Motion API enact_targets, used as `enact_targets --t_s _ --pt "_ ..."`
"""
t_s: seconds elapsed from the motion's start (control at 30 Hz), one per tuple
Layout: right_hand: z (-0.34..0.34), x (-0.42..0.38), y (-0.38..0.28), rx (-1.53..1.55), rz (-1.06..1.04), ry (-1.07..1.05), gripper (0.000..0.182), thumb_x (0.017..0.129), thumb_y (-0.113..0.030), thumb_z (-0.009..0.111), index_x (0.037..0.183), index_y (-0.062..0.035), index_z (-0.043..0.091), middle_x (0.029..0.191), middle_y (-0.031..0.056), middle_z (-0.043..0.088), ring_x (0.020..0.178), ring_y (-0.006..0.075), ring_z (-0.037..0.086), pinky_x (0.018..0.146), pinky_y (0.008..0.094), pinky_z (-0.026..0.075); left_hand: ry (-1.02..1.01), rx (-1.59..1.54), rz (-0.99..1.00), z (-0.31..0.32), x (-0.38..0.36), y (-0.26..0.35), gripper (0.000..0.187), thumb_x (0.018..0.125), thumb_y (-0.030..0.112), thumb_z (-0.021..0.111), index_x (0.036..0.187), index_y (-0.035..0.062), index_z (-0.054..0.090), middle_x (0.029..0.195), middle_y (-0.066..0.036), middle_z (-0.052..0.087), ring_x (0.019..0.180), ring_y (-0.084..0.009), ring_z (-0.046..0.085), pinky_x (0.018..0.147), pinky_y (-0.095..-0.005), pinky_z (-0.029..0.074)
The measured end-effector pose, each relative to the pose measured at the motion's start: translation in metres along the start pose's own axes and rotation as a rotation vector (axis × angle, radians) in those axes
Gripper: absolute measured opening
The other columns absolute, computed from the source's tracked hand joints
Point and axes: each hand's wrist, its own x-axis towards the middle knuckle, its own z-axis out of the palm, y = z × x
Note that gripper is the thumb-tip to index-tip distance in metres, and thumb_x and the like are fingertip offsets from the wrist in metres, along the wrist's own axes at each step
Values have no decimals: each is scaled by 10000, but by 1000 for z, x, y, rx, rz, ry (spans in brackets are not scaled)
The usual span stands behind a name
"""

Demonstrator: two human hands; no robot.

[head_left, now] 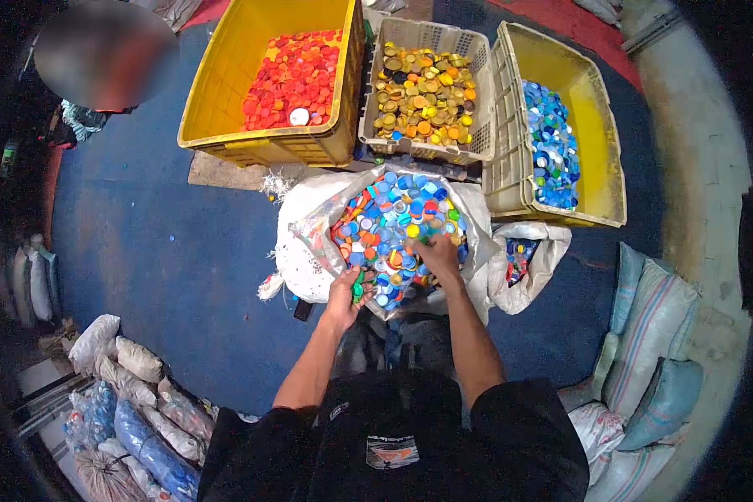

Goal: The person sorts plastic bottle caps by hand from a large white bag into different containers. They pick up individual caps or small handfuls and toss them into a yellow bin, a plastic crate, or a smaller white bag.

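A large white sack (309,243) stands in front of me with its mouth open, full of mixed plastic bottle caps (397,205) in blue, red, orange, white and green. At the sack's near left rim is my left hand (343,294), palm up, its fingers curled around green bottle caps (357,292). My right hand (440,254) reaches over the right part of the pile, fingers bent down among the caps. What its fingertips pinch, if anything, is hidden and slightly blurred.
Behind the sack stand a yellow crate (217,92) of red caps, a pale crate (485,100) of yellow and gold caps, and another yellow crate (598,159) of blue caps. A smaller sack (544,259) sits at right. Stuffed bags (134,389) line the left; more sacks (653,343) lean right.
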Motion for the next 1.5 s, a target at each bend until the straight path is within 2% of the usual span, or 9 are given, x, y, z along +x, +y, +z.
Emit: enact_targets --t_s 0.17,0.3,0.43,0.7,0.9,1.03,1.2,1.27,1.5 --pt "9 10 53 30 -47 -40 436 759 -451 682 821 -21 652 707 113 647 639 190 627 598 342 500 -135 -72 -71 10 5 -4 179 923 239 586 949 66 548 837 -49 591 681 -147 585 561 -257 517" --pt "-16 -8 62 1413 200 -392 329 813 -289 539 1018 -38 594 822 88 627 741 236 612 650 353 493 -123 -162 -97 39 -8 -5 173 875 225 643 880 78 553 720 -36 575 643 -156 582 577 -285 532" --pt "-37 -28 68 1660 -81 -590 563 686 -140 469 1232 -5 493 1155 198 574 1027 336 566 917 467 446 -94 -147 -82 60 -9 -14 187 907 225 587 920 40 568 760 -63 584 687 -166 587 605 -271 544" --pt "-58 -74 89 1710 -201 -410 627 662 -72 461 1285 -2 447 1248 217 527 1149 369 523 995 524 400 -237 -215 -123 102 4 -43 156 900 96 539 1045 43 514 940 -120 599 820 -238 614 706 -339 559" --pt "-69 -64 126 1396 -235 -46 612 635 -39 462 1245 1 490 1175 127 550 1053 240 559 917 418 482 -294 -157 -165 143 24 -80 200 927 146 493 1089 29 512 992 -140 585 850 -250 607 762 -369 552" --pt "-103 -58 115 1535 -364 -84 639 608 3 451 1244 -8 501 1090 102 558 952 200 566 791 316 490 -270 -83 -141 191 24 -93 207 940 178 452 1046 21 533 972 -115 601 839 -241 594 793 -377 543" --pt "-145 -33 107 1627 -427 -62 586 607 -5 478 1192 -15 511 1102 142 577 978 264 593 887 380 486 -563 -115 -157 258 65 -90 232 931 238 429 935 39 549 904 -113 617 792 -227 586 651 -323 476" --pt "-173 -27 99 1763 -413 -42 548 600 1 449 1144 -4 519 1085 151 576 980 280 590 923 412 482 -420 -15 -103 314 35 -72 264 931 281 419 925 47 542 888 -102 610 778 -219 580 647 -326 467" --pt "-311 4 59 1959 -515 52 263 593 -44 451 853 -42 487 885 164 540 1072 345 499 1054 499 335 -743 -266 -146 445 31 -31 791 867 592 469 1243 -88 323 1127 -218 504 1044 -358 492 926 -455 403"
